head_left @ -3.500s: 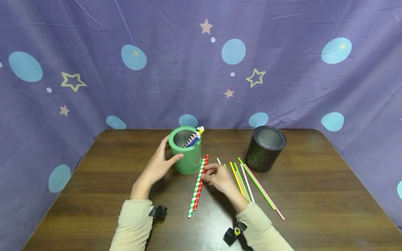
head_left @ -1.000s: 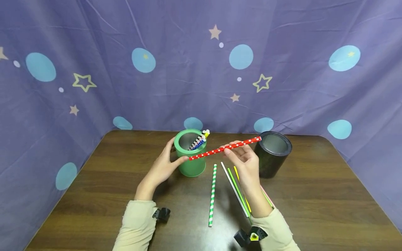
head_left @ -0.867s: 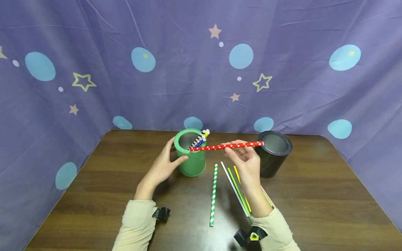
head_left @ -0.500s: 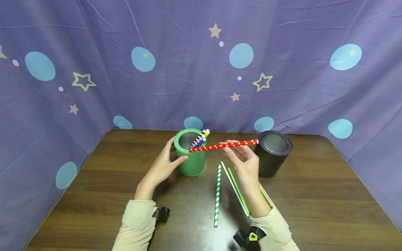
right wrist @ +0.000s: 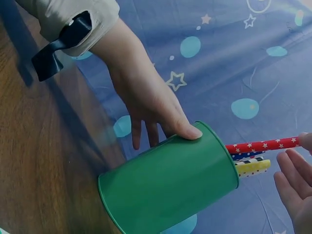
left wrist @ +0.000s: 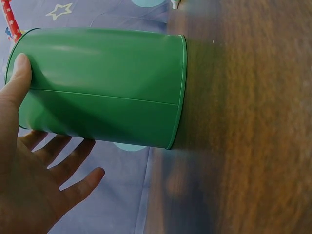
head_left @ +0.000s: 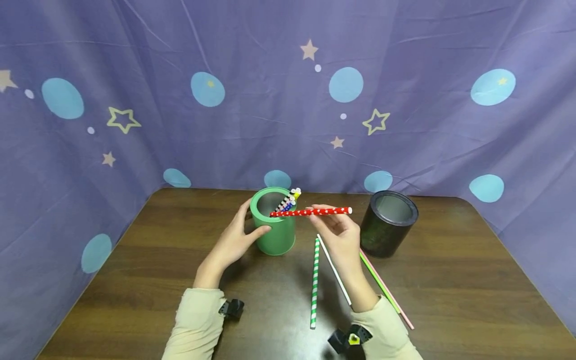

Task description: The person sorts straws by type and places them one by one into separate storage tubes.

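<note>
Red straw [head_left: 335, 211]: pinched near mid-length by the right hand [head_left: 339, 240], held nearly level, one end at the green can's mouth; the middle grip presumably keeps it balanced and that end free.

Green can [head_left: 276, 237]: upright on the table [head_left: 454, 285]; the left hand [head_left: 234, 237] holds its side, thumb in front, fingers behind, probably for steadiness. Blue straw [right wrist: 247, 156] and yellow straw [right wrist: 253, 167] protrude, seemingly leaning on the rim.

Striped straw [head_left: 314, 282], white straw [head_left: 334, 269]: flat on the table, within easy reach.

Black can [head_left: 383, 227]: upright, well apart.
</note>
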Motion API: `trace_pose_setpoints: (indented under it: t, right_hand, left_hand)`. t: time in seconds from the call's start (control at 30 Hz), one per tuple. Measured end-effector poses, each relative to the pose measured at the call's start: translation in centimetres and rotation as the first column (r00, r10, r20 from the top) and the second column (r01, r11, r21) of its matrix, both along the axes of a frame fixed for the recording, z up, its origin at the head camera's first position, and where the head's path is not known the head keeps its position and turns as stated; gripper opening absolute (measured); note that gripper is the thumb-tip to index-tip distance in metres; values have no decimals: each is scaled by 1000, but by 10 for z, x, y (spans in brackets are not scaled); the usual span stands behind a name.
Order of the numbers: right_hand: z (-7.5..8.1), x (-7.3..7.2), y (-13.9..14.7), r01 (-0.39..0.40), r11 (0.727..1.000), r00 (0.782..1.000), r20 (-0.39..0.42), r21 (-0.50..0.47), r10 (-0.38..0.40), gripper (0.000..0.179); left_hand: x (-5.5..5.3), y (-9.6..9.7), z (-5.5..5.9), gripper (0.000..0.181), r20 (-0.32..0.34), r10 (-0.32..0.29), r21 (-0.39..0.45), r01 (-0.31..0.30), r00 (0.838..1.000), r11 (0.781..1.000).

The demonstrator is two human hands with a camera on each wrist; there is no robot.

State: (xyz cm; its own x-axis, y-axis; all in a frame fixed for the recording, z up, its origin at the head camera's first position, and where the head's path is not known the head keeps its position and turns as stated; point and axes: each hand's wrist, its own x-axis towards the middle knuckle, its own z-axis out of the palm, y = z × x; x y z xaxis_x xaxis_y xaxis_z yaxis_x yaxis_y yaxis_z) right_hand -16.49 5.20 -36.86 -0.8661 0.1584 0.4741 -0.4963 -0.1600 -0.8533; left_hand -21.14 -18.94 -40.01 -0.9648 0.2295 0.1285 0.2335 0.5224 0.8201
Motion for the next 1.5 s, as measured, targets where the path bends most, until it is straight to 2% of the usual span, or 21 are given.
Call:
trace_pose_setpoints:
  t: [0.17, 0.47, 0.7, 0.93, 1.13, 1.3, 1.5]
  right_hand:
    - [0, -6, -7, 25, 998, 999, 20, 64, -27, 24]
    - [7, -13, -20, -4, 996, 1000, -8, 84, 4, 18]
    - [6, -14, -16, -5, 996, 1000, -25, 86, 7, 25]
    - [2, -15, -8, 8, 995, 1000, -20, 100, -6, 24]
    - [-4, -15, -2, 36, 991, 997, 70, 127, -45, 21]
    - [-13, -13, 3, 53, 982, 982, 170, 183, -84, 19]
    - [-24, -12, 11, 53, 960, 962, 243, 276, -123, 19]
  left_hand:
    - [0, -1, 0, 92, 5, 7, -3, -7, 1000, 1000]
    - [0, 0, 1, 93, 4, 6, -2, -6, 1000, 1000]
    - [0, 1, 1, 93, 20, 6, 0, -6, 1000, 1000]
    - [0, 0, 0, 93, 19, 3, 3, -3, 1000, 1000]
    - [0, -1, 0, 91, -9, 2, 6, -2, 1000, 1000]
    - [-1, -1, 1, 91, -8, -2, 11, 2, 1000, 1000]
    - [0, 0, 1, 92, 0, 2, 6, -2, 1000, 1000]
